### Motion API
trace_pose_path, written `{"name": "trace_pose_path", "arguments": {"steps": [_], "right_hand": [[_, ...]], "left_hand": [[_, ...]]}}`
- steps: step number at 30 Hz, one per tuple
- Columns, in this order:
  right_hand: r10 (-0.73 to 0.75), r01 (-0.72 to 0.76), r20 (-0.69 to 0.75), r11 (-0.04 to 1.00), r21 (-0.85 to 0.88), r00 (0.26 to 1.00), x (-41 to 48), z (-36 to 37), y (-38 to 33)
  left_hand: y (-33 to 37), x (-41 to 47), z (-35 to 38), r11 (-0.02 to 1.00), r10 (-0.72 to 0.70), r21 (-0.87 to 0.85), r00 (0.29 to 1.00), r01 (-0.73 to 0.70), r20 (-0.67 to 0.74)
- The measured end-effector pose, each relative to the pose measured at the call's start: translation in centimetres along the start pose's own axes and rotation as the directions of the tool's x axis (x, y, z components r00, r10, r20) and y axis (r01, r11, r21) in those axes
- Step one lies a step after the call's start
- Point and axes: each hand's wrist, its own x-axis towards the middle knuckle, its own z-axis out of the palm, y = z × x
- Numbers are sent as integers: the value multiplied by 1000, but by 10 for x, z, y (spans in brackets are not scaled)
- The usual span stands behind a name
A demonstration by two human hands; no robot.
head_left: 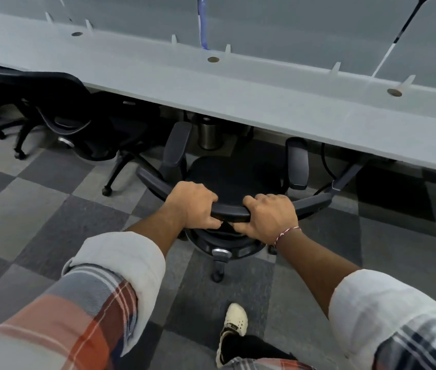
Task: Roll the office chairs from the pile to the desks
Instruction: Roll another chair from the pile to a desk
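A black office chair stands in front of me, its seat and armrests reaching under the front edge of the long grey desk. My left hand grips the top rim of the chair's backrest, fingers curled over it. Beside it, my right hand holds the same rim, thumb underneath. One caster shows below the backrest; the rest of the base is mostly hidden.
Another black chair sits tucked at the desk to the left. A metal bin stands under the desk behind my chair. Grey partition panels rise behind the desk. My shoe steps on checkered carpet.
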Motion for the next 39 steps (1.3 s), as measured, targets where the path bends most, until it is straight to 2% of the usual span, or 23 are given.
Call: {"name": "trace_pose_path", "arguments": {"steps": [6, 13, 20, 25, 30, 34, 39], "right_hand": [[14, -13, -25, 1000, 3, 1000, 71, 19, 44], [54, -55, 28, 998, 24, 998, 137, 24, 88], [115, -116, 52, 993, 2, 992, 195, 33, 119], [107, -106, -1, 993, 50, 994, 224, 40, 117], [128, -122, -118, 991, 60, 985, 220, 46, 119], [180, -177, -123, 984, 36, 976, 210, 46, 108], [390, -384, -177, 921, 71, 903, 187, 47, 84]], "left_hand": [[-34, 79, -10, 1000, -13, -12, 1000, 13, 3], [-67, 157, -19, 999, 3, -36, 999, -5, -37], [-98, 223, -27, 997, 78, -21, 994, -80, -79], [-133, 247, -22, 985, 174, 16, 981, -174, -85], [-133, 248, -19, 973, 230, 4, 958, -233, -170], [-132, 236, -6, 951, 295, 6, 902, -308, -316], [-113, 213, 11, 969, 168, -68, 838, -236, -519]]}}
